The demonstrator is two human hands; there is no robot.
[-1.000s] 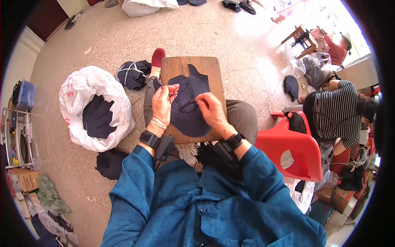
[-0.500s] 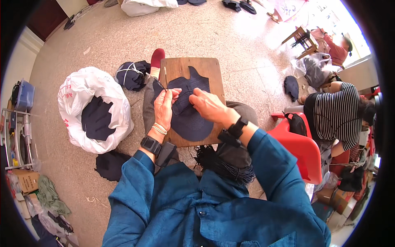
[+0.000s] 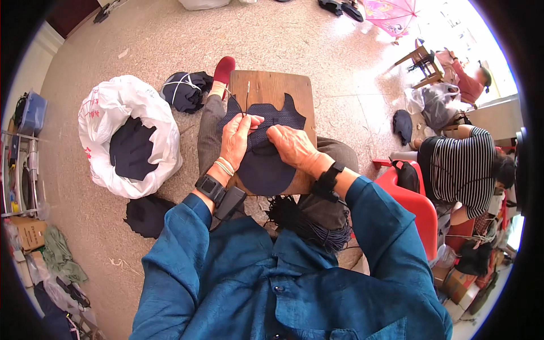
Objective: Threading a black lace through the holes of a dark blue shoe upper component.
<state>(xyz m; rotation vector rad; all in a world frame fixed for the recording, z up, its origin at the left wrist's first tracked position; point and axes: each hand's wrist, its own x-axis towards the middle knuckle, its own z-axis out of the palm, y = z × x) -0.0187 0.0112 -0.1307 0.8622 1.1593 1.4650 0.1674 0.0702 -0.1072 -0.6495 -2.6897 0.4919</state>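
Observation:
A dark navy mesh piece, shaped like a shoe upper [image 3: 265, 173], lies on a small wooden stool [image 3: 269, 85] between my knees. My left hand [image 3: 233, 140] is closed in a pinch on a thin black lace [image 3: 247, 103], whose pale tip sticks up beyond my fingers. To its right, my right hand [image 3: 294, 148] pinches at the middle of the shoe upper; its fingertips hide whether it grips cloth or lace. Across my right thigh lies a thick bundle of black laces [image 3: 326, 226].
At left stands a white plastic bag [image 3: 93, 136] of dark cut pieces, with a tied dark bundle [image 3: 186, 92] beyond it. A red plastic chair [image 3: 416, 204] is at right, near a person in a striped top [image 3: 462, 170]. Another person [image 3: 470, 85] sits farther back.
The view has shifted a little. The lace now stands upright above my left fingers with its pale tip showing. My right hand has come closer to my left over the shoe upper.

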